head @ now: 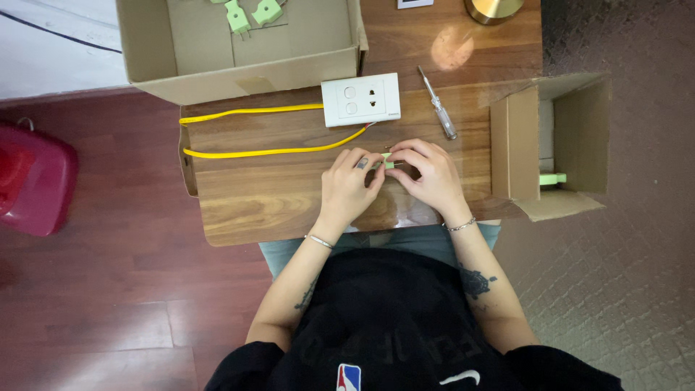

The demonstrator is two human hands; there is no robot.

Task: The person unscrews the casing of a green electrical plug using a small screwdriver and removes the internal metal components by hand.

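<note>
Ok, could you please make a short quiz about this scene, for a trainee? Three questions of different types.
1. True or false: the screwdriver is held in the right hand.
2. Which colour is the cable that runs to the white socket plate? A) red B) yellow C) black
3. Fill in: both hands pinch a small ____ plastic part between the fingertips.

Key:
1. False. It lies on the wooden table, beyond the right hand and apart from it.
2. B, yellow.
3. Green. The left hand and the right hand meet on it.
</note>
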